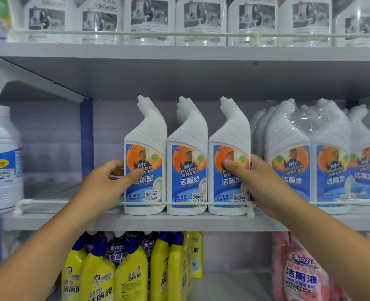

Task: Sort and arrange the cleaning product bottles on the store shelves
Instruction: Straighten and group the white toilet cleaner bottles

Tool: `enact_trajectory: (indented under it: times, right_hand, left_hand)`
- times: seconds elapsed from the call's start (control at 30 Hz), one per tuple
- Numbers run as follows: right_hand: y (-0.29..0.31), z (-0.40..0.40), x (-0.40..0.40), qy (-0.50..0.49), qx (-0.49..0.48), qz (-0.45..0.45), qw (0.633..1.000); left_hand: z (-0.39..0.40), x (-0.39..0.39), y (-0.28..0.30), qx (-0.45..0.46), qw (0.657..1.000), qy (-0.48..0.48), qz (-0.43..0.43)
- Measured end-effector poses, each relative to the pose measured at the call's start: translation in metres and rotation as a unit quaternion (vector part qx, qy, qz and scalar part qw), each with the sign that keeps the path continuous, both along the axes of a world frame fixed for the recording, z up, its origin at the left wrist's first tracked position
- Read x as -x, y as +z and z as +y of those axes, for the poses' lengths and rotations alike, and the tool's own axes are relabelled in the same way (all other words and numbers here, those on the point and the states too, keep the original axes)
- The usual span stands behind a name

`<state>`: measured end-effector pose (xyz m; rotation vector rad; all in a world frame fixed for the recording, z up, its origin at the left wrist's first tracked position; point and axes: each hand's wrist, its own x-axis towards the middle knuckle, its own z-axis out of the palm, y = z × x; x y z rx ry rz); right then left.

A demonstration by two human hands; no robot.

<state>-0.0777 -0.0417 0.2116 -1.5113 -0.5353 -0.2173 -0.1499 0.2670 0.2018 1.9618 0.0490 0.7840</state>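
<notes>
far left on the grey metal middle shelf (136,221) i see a white ribbed plastic jug with a blue and yellow label (7,157), standing well apart from the rest, with bare shelf between it and my work.

my left hand (105,183) comes next. its grip is closed on the left white angled-neck toilet cleaner bottle with the blue and orange label (145,161): thumb across the label front, fingers curled round the bottle's left flank. i judge i'm holding it there to press the row together from that side.

the middle white angled-neck bottle of the same kind (187,164) stands upright, touching its neighbours on both sides, with no hand on it.

the right white angled-neck bottle of the trio (229,137) is held by my right hand (260,181), thumb on the label, fingers wrapped behind its right side, so that grip is closed too. the two hands bracket the three bottles, which looks to me like squaring them as one block, labels forward, behind the thin white wire front rail (179,204) that keeps them from tipping off the edge.

right of that hand sit the shrink-wrapped packs of the same white bottles (310,153), just beside the trio. sliding the block sideways would close the gap, i reckon.

below, yellow bottles with blue caps (123,270) and a pink refill pouch (299,274) fill the lower shelf.
</notes>
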Motion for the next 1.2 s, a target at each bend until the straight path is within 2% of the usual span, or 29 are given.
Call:
enact_trajectory:
  times: [0.3,0.8,0.9,1.03,1.13,1.2]
  right_hand:
    - [0.003,0.006,0.008,0.005,0.021,-0.024,0.999]
    - [0.005,0.012,0.022,-0.013,0.017,0.006,1.000]
    - [0.010,0.010,0.023,0.040,0.000,0.044,0.998]
    - [0.026,0.003,0.013,0.125,-0.106,0.149,0.975]
    - [0.031,0.004,-0.002,0.159,-0.174,0.208,0.949]
    - [0.032,0.007,-0.009,0.169,-0.171,0.233,0.942]
  left_hand:
    - [0.008,-0.001,0.002,0.016,1.000,-0.020,0.009]
    - [0.009,-0.005,0.001,0.070,0.997,-0.035,0.005]
    - [0.011,-0.003,0.003,0.074,0.996,-0.048,0.013]
    - [0.014,-0.004,0.011,0.147,0.984,-0.094,0.039]
    - [0.015,-0.013,0.024,0.273,0.946,-0.170,0.042]
    - [0.012,-0.019,0.030,0.302,0.932,-0.196,0.054]
